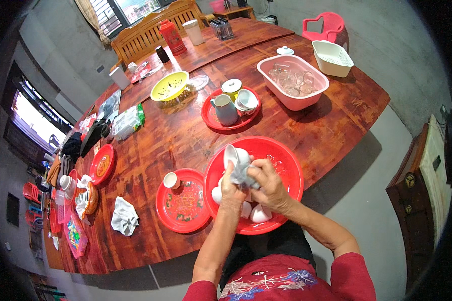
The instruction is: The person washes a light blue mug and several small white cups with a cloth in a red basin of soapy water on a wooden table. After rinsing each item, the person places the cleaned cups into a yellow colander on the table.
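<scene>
Over a red basin [292, 165], my left hand [231, 189] is closed around a white cup [230, 154], tilted with its mouth up and to the left. My right hand [270, 186] presses a bunched grey-white cloth [243, 174] against the cup's side. Several white cups lie in the water below, one of them a white cup [260, 213] near the basin's front. My hands hide part of the basin's contents. Just left, a round red tray [185, 220] with a printed pattern carries one small cup [171, 180].
Beyond the basin, a red tray [212, 122] bears a grey-blue pitcher [225, 110] and stacked cups. A pink tub [295, 100] of glasses stands far right beside a white basket [332, 59]. Leftward are a yellow colander [170, 86], a white cloth [124, 216] and a red plate [102, 164].
</scene>
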`<action>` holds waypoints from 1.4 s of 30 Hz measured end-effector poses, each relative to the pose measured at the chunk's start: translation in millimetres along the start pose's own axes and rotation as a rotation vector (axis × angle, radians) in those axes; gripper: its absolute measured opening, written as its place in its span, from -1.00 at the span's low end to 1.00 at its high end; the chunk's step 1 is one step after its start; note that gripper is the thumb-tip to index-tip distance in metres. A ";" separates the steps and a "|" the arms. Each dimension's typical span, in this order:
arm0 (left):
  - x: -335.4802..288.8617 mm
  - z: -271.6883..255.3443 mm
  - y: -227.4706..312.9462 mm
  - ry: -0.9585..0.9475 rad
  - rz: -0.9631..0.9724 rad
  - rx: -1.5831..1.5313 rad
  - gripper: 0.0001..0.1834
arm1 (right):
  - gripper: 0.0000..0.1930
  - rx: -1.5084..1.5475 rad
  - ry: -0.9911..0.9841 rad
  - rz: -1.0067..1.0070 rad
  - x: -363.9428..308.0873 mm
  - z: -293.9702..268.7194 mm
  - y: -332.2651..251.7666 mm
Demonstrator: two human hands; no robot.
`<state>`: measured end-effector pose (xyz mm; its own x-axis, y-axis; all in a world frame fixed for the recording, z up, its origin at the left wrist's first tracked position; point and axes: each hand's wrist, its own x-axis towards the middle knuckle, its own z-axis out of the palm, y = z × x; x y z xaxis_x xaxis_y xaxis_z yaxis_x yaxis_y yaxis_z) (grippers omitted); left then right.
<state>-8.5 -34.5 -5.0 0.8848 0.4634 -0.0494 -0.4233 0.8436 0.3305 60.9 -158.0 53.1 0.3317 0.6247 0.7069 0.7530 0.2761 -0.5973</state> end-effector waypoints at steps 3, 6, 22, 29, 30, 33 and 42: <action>-2.9 8.2 -12.9 0.001 0.006 -0.013 -0.54 | -0.58 -0.146 0.071 -0.153 8.7 8.8 -2.6; -6.3 12.3 -15.7 0.131 -0.043 -0.204 -0.67 | -0.55 -0.228 0.119 -0.125 27.3 7.5 0.9; -4.4 23.8 -26.0 0.134 -0.102 -0.135 -0.73 | -0.70 -0.018 0.134 0.483 -14.6 -3.1 5.3; -4.1 32.7 -28.5 0.262 0.320 0.296 -0.65 | -0.79 0.295 0.097 0.631 -13.3 -1.4 31.7; -8.4 37.5 -28.5 0.295 0.335 0.380 -0.53 | -0.86 0.250 0.176 0.591 -10.1 0.8 37.6; -16.6 55.4 -25.9 0.441 0.517 0.536 -0.53 | -0.78 0.366 0.078 0.687 3.6 -8.9 20.9; -12.1 47.3 -10.8 0.376 0.530 0.930 -0.62 | -0.68 0.003 0.104 0.312 -0.9 -23.0 -13.3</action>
<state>-5.4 -62.0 36.6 0.4561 0.8866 0.0769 -0.2794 0.0606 0.9583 63.6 -179.0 69.1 0.6027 0.6013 0.5246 0.6043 0.0854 -0.7922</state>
